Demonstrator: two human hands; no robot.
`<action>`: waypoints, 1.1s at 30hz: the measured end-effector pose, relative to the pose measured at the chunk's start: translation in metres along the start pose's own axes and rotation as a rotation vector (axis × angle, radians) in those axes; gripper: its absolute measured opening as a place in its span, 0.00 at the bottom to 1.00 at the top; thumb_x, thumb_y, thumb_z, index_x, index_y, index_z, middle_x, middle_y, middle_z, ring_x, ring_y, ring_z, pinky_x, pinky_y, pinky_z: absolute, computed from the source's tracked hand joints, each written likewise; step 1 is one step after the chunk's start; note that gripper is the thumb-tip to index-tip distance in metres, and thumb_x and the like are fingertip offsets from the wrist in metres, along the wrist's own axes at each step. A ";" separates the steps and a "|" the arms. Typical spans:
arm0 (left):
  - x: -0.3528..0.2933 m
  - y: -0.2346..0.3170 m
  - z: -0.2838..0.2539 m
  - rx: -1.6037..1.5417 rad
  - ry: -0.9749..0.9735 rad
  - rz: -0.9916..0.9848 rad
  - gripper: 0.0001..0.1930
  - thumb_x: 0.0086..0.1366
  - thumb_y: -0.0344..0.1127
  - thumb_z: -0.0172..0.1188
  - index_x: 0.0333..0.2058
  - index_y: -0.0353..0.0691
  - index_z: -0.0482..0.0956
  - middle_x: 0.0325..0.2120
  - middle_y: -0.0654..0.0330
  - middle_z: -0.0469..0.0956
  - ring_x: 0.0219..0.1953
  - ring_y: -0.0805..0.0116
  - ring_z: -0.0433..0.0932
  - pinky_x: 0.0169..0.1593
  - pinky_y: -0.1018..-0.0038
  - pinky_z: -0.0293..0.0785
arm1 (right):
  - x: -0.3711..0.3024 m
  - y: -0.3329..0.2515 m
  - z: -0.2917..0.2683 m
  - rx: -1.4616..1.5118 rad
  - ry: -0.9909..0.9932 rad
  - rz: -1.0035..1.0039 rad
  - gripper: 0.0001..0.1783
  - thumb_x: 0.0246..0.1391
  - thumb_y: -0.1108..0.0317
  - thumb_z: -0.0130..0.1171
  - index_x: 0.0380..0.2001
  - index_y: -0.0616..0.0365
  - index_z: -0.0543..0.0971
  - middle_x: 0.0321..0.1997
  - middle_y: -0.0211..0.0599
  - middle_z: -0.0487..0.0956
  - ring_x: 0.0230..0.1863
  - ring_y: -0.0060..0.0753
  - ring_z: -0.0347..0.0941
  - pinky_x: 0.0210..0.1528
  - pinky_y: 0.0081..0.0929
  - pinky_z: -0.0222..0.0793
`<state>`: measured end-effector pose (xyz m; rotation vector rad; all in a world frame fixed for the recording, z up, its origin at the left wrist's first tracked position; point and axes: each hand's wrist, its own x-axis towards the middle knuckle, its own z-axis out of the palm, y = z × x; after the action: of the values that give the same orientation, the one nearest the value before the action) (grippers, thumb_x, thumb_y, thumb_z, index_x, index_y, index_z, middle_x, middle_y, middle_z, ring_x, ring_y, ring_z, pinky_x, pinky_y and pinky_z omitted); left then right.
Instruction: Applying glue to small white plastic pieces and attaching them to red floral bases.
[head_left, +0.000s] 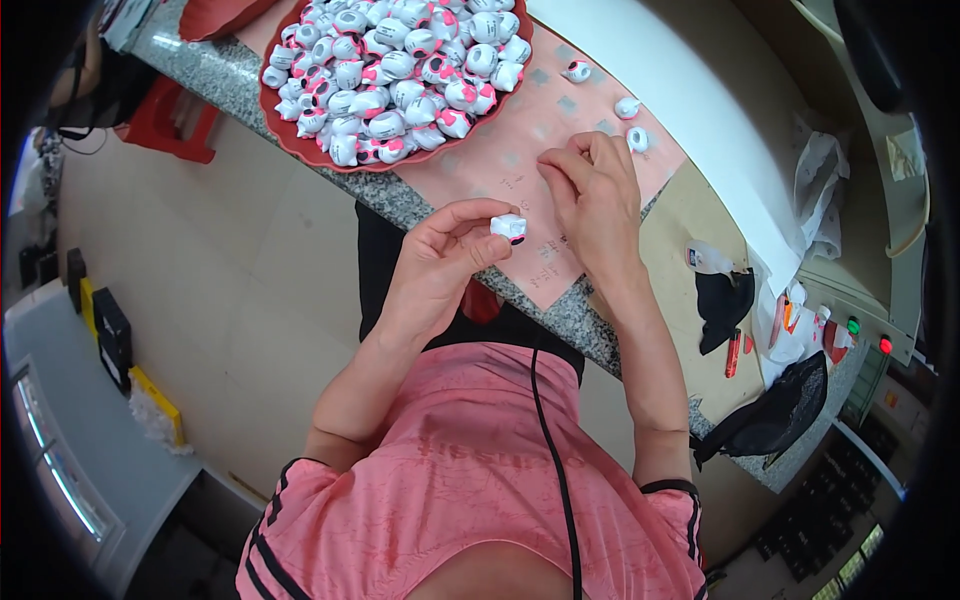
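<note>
My left hand [440, 262] pinches a small white figurine [508, 228] with a dark and pink patch on its underside, between thumb and fingertips. It is held over the near edge of a pink sheet [543, 280]. To its right, my right hand [597, 195] hovers over the sheet, thumb and forefinger closed together; whatever they hold, if anything, is too small to see. Beyond the right fingers lie three loose white pieces, the nearest [637, 139] close beside the knuckles. A red scalloped basin [300, 148] heaped with white, pink and black figurines [400, 90] stands at the far left.
The granite counter [590, 325] runs diagonally under the sheet. A curved white machine panel [660, 90] borders it, with green and red buttons [870, 345] at right. Black cloth [725, 310], a red tube [733, 353] and plastic bags lie there. A red stool [175, 120] stands left.
</note>
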<state>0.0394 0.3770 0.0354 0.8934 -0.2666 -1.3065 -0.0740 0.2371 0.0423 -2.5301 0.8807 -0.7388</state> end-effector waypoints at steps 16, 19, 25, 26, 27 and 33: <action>0.010 -0.031 0.034 0.294 -0.039 0.237 0.14 0.52 0.19 0.59 0.39 0.31 0.73 0.34 0.59 0.76 0.38 0.73 0.76 0.44 0.79 0.73 | -0.061 -0.023 -0.038 0.405 0.119 0.281 0.07 0.47 0.80 0.58 0.32 0.64 0.77 0.29 0.32 0.77 0.30 0.19 0.71 0.33 0.16 0.67; 0.009 -0.032 0.031 0.509 -0.041 0.345 0.13 0.52 0.18 0.59 0.38 0.31 0.74 0.35 0.58 0.75 0.38 0.72 0.76 0.44 0.78 0.73 | -0.063 -0.022 -0.037 0.318 0.107 0.204 0.07 0.46 0.80 0.59 0.32 0.64 0.77 0.29 0.32 0.77 0.30 0.19 0.71 0.33 0.16 0.67; 0.010 -0.030 0.028 0.347 -0.116 0.242 0.12 0.50 0.19 0.61 0.35 0.32 0.76 0.36 0.58 0.75 0.37 0.72 0.76 0.42 0.79 0.72 | -0.055 -0.026 -0.053 0.641 -0.016 0.584 0.07 0.43 0.81 0.60 0.29 0.65 0.78 0.27 0.33 0.77 0.29 0.20 0.71 0.31 0.16 0.65; 0.011 -0.029 0.027 0.347 -0.114 0.241 0.12 0.50 0.19 0.61 0.35 0.32 0.76 0.36 0.58 0.75 0.37 0.72 0.76 0.42 0.79 0.72 | -0.056 -0.022 -0.053 0.641 -0.018 0.585 0.07 0.43 0.81 0.60 0.29 0.65 0.78 0.27 0.33 0.77 0.29 0.20 0.71 0.31 0.16 0.65; 0.011 -0.028 0.027 0.339 -0.126 0.219 0.12 0.49 0.19 0.62 0.35 0.32 0.77 0.35 0.58 0.75 0.37 0.72 0.76 0.42 0.79 0.72 | -0.057 -0.017 -0.053 0.669 -0.050 0.558 0.07 0.42 0.81 0.60 0.29 0.65 0.78 0.27 0.33 0.77 0.29 0.20 0.71 0.30 0.16 0.64; 0.014 -0.028 0.019 0.554 -0.185 0.330 0.11 0.47 0.21 0.64 0.32 0.34 0.78 0.32 0.57 0.78 0.38 0.70 0.76 0.41 0.77 0.71 | -0.062 -0.011 -0.046 0.641 -0.026 0.412 0.05 0.41 0.82 0.60 0.25 0.66 0.78 0.25 0.32 0.76 0.27 0.20 0.69 0.30 0.17 0.63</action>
<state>0.0118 0.3570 0.0241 1.1316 -0.9151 -1.0169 -0.1367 0.2784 0.0628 -1.7270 0.9300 -0.7070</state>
